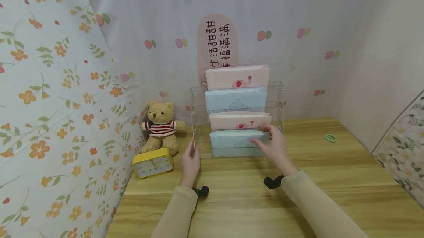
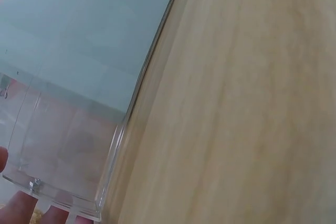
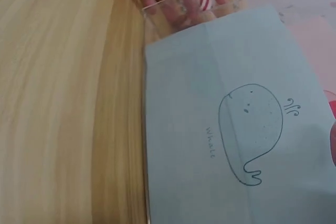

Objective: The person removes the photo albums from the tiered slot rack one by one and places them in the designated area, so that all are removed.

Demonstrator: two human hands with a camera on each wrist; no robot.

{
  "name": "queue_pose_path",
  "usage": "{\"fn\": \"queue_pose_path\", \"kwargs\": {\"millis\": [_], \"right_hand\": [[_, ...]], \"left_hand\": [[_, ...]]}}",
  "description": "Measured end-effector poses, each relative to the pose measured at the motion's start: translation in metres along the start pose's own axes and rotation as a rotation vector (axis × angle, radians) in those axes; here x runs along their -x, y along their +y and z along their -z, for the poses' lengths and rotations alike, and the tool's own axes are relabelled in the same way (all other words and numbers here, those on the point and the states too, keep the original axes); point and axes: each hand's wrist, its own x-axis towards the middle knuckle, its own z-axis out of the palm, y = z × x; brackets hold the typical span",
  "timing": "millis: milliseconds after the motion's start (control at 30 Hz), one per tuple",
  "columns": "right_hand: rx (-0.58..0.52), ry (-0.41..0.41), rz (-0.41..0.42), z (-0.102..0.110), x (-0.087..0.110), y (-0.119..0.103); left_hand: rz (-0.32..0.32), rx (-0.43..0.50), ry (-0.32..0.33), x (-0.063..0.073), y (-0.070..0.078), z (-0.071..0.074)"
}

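A clear plastic tiered file rack (image 1: pixel 194 111) stands on the wooden table and holds pink and blue folders, one behind another. My left hand (image 1: pixel 191 162) grips the rack's lower left side, thumb in front and fingers (image 2: pixel 18 208) around the outer edge. At the front tier, my right hand (image 1: pixel 275 149) pinches the upper right part of the blue folder (image 1: pixel 225 143), which bears a whale drawing (image 3: pixel 252 135). Behind it sit a pink folder (image 1: pixel 225 121) with an elephant, another blue folder (image 1: pixel 218 100) and, highest, another pink folder (image 1: pixel 218 77).
Left of the rack, a teddy bear (image 1: pixel 159 127) in a striped shirt sits behind a yellow clock (image 1: pixel 153 162). A green ring (image 1: pixel 330 138) lies on the table's right side. Patterned curtains (image 1: pixel 159 61) hang behind and to the left.
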Motion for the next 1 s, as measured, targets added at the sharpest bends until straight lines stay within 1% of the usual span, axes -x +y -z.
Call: {"fn": "queue_pose_path", "kwargs": {"millis": [67,167,267,367,433,533,633,800,900,1000], "right_hand": [[-0.028,0.009,0.003,-0.003,-0.002,0.001],[-0.075,-0.001,-0.006,-0.008,-0.003,0.001],[-0.096,-0.034,-0.022,-0.011,-0.003,0.000],[-0.077,-0.046,-0.041,-0.013,-0.001,-0.001],[-0.053,-0.043,-0.051,-0.014,0.000,-0.002],[-0.017,-0.043,-0.070,-0.014,0.000,-0.003],[-0.023,-0.046,-0.091,-0.015,-0.001,-0.005],[-0.059,-0.009,-0.102,-0.022,-0.002,-0.008],[-0.066,0.029,-0.073,-0.025,0.000,-0.010],[-0.084,0.095,-0.023,-0.023,-0.001,-0.014]], "left_hand": [[-0.005,-0.004,-0.001,-0.003,-0.003,0.000],[0.000,0.030,-0.016,-0.005,-0.006,0.002],[0.044,0.065,-0.030,-0.006,-0.010,0.005],[0.098,0.079,-0.042,-0.005,-0.011,0.006],[0.119,0.084,-0.052,-0.004,-0.010,0.007],[0.128,0.097,-0.053,-0.004,-0.009,0.007],[0.126,0.111,-0.043,-0.004,-0.008,0.006],[0.120,0.117,-0.046,-0.004,-0.008,0.005],[0.122,0.108,-0.046,-0.004,-0.009,0.005],[0.123,0.107,-0.050,-0.005,-0.010,0.004]]}}
